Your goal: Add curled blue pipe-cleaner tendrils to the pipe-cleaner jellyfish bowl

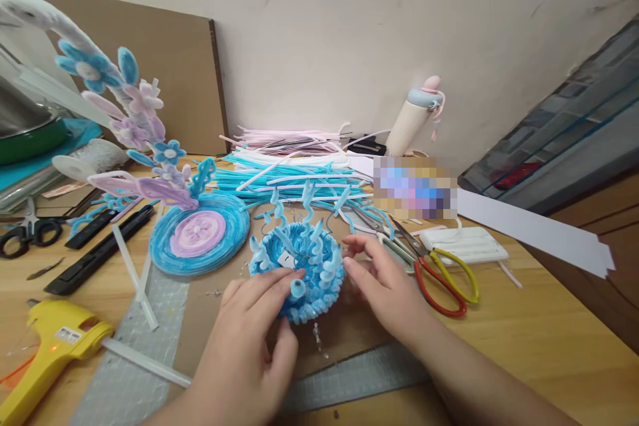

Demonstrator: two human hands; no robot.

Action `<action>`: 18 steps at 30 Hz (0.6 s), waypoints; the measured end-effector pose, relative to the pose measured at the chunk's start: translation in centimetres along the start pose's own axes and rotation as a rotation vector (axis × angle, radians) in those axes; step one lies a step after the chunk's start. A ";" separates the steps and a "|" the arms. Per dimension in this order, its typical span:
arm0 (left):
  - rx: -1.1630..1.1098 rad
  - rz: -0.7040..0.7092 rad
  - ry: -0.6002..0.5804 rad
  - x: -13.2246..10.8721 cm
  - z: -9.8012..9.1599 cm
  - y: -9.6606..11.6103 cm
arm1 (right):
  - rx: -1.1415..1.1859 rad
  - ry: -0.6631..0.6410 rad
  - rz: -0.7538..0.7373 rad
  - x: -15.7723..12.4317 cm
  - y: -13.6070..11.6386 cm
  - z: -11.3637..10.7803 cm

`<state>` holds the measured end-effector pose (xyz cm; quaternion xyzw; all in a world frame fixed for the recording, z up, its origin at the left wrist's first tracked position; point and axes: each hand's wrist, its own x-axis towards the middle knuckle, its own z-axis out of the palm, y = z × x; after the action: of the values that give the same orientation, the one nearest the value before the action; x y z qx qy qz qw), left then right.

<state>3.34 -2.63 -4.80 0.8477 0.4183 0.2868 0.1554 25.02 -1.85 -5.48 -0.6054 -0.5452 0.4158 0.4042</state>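
A small blue bowl-shaped basket (304,266) woven from pipe cleaners sits on the table in front of me, with curled blue strands rising from its rim. My left hand (249,339) grips its near edge, fingers pinched on the rim. My right hand (382,286) touches the basket's right side, fingers bent and pinching near a curl. A clear beaded strand (318,338) hangs below the basket.
A round blue and pink coiled disc (200,233) with a flower branch lies to the left. A yellow glue gun (47,346), glue sticks (134,276), red-and-yellow scissors (439,273), black scissors (30,233), a pile of pipe cleaners (289,173) and a bottle (414,116) surround me.
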 end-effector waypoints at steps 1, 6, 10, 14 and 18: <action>0.007 0.013 0.003 0.0 0.0 0.0 | 0.102 -0.081 0.091 0.2 0.1 0.2; 0.019 0.035 0.014 0.0 -0.1 0.0 | 0.609 -0.381 0.368 0.4 -0.1 0.7; 0.015 0.045 0.003 -0.1 -0.2 0.1 | 0.827 -0.499 0.463 0.2 0.0 0.5; 0.010 0.023 -0.018 -0.1 -0.5 0.2 | 0.929 -0.535 0.499 0.0 0.3 0.7; 0.023 0.036 -0.019 0.0 -1.0 0.3 | 1.007 -0.491 0.442 -0.5 -0.1 1.1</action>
<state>2.92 -2.76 -3.89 0.8596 0.4046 0.2767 0.1443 23.88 -2.35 -5.69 -0.3248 -0.2197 0.8248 0.4074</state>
